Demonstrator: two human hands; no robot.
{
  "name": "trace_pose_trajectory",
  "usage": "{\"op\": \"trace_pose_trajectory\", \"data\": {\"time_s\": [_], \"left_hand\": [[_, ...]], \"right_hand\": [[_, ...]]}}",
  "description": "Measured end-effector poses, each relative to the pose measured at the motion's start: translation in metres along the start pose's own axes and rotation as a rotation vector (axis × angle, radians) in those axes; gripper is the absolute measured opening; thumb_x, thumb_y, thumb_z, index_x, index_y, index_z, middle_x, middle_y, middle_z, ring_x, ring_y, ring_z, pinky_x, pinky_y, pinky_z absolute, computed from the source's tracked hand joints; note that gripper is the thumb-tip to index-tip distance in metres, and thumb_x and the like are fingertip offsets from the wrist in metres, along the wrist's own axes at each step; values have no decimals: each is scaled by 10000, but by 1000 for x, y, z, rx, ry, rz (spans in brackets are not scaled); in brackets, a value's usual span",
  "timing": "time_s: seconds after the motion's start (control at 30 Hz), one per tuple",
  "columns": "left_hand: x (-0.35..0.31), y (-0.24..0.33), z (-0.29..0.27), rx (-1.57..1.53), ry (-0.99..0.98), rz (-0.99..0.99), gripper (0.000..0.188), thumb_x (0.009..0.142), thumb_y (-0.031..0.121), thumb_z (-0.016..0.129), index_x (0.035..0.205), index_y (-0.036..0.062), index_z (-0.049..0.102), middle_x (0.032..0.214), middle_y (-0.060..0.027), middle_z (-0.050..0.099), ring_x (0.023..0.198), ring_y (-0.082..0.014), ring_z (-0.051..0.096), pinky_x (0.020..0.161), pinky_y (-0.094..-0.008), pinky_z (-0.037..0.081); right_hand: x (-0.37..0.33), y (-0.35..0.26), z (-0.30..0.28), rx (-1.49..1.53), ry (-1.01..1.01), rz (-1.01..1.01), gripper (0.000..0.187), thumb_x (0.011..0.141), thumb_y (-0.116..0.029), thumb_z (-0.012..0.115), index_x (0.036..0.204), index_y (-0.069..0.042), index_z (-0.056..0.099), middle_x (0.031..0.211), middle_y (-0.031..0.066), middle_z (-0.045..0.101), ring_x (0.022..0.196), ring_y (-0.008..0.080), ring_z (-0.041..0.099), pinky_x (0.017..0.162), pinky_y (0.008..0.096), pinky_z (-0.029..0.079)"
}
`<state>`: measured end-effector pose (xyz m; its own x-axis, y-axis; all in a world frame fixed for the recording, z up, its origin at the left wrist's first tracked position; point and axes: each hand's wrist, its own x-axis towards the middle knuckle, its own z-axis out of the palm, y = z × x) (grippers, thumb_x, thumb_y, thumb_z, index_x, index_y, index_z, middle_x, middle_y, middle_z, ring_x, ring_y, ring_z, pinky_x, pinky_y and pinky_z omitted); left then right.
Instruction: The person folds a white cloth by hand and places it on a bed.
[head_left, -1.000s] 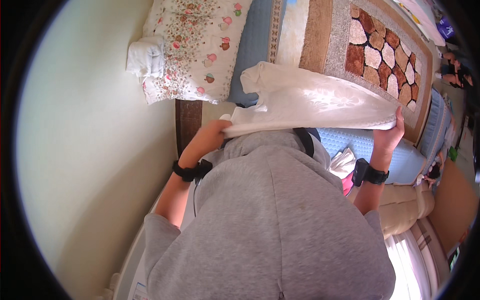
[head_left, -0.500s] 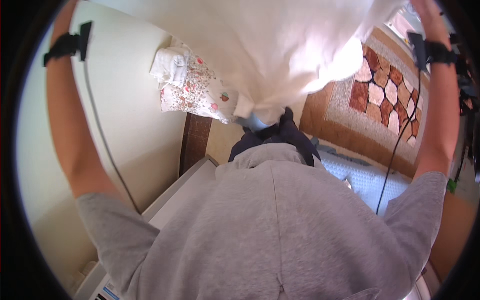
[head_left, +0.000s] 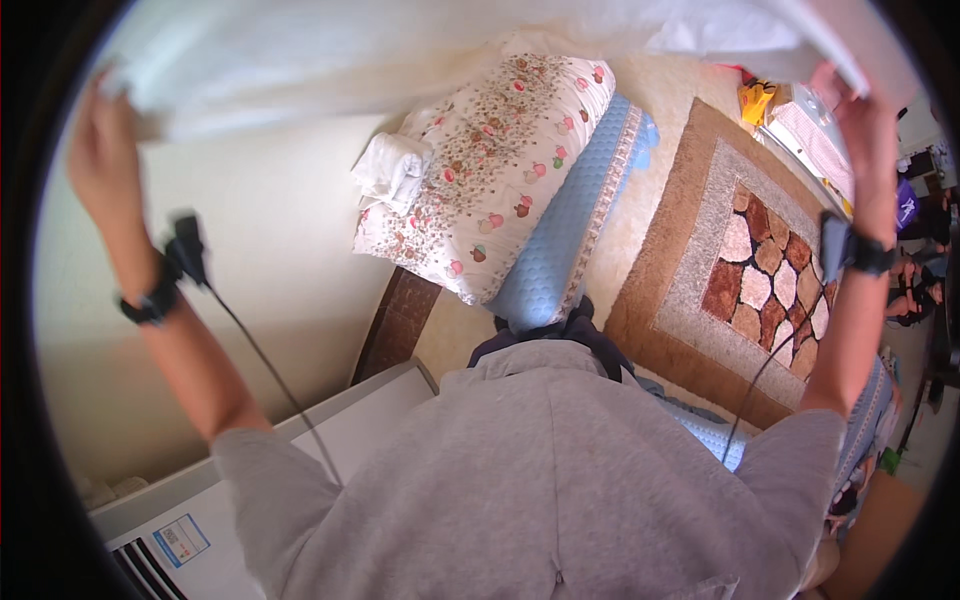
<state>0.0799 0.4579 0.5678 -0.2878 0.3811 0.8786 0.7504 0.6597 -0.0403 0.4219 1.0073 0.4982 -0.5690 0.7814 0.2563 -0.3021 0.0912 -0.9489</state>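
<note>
A large white cloth, like a bed sheet (head_left: 400, 60), spreads across the top of the view between my raised arms. My left hand (head_left: 105, 150) is closed on its left corner, slightly smeared by motion. At the upper right, my right hand (head_left: 865, 125) grips the other edge between thumb and fingers. Below the cloth, a white quilt printed with flowers and fruit (head_left: 510, 150) lies on a light blue quilted pad (head_left: 560, 240). A crumpled white cloth (head_left: 393, 170) rests on the quilt's left side.
A brown rug with a stone pattern (head_left: 690, 250) lies on the floor to the right. The wall (head_left: 250, 220) stands close on the left. A white appliance-like surface (head_left: 240, 490) is beside me at lower left. Bags and boxes (head_left: 800, 130) sit at upper right.
The white sheet has swung up and away from me, baring the printed quilt and blue pad. Both my hands have come lower into view, holding its edge.
</note>
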Motion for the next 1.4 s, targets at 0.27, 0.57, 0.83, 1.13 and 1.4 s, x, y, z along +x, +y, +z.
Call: {"op": "trace_pose_trajectory", "data": {"time_s": [0.27, 0.57, 0.83, 1.13, 1.4], "left_hand": [[-303, 90, 60, -608, -900, -341, 174, 788, -20, 523, 923, -12, 632, 841, -230, 614, 739, -430, 580, 641, -429, 470], [-228, 77, -72, -1005, -348, -526, 118, 659, -96, 365, 649, -43, 469, 577, -62, 411, 517, -127, 318, 467, -276, 203], [-227, 108, -61, -809, -629, -469, 98, 621, -32, 408, 621, -10, 504, 589, -81, 475, 506, -165, 411, 475, -286, 279], [-223, 115, -24, -1271, -960, -536, 54, 631, 17, 484, 666, -3, 519, 588, -74, 442, 513, -161, 379, 510, -290, 280], [-223, 113, -22, -952, -1085, -614, 235, 623, -6, 531, 817, -5, 664, 695, -72, 550, 642, -170, 470, 607, -268, 321]], "right_hand": [[-174, 261, -80, -664, 94, 452, 410, 971, -339, 510, 1032, 53, 614, 796, 85, 656, 686, 172, 626, 655, 339, 528], [-268, 150, -136, 212, 621, 405, 310, 958, -51, 416, 1222, 64, 530, 1234, 170, 592, 1145, 281, 578, 1025, 435, 430], [-402, 217, -204, 259, 672, 747, 348, 989, -136, 344, 1206, 49, 544, 1264, 169, 578, 1226, 299, 515, 1106, 451, 343], [-362, 165, -124, -167, 488, 874, 343, 974, -257, 525, 1161, 29, 549, 1056, 90, 628, 949, 177, 617, 836, 319, 484], [-329, 157, -138, -322, 712, 467, 351, 979, -278, 534, 1142, 30, 572, 998, 76, 640, 865, 165, 624, 782, 288, 487]]}}
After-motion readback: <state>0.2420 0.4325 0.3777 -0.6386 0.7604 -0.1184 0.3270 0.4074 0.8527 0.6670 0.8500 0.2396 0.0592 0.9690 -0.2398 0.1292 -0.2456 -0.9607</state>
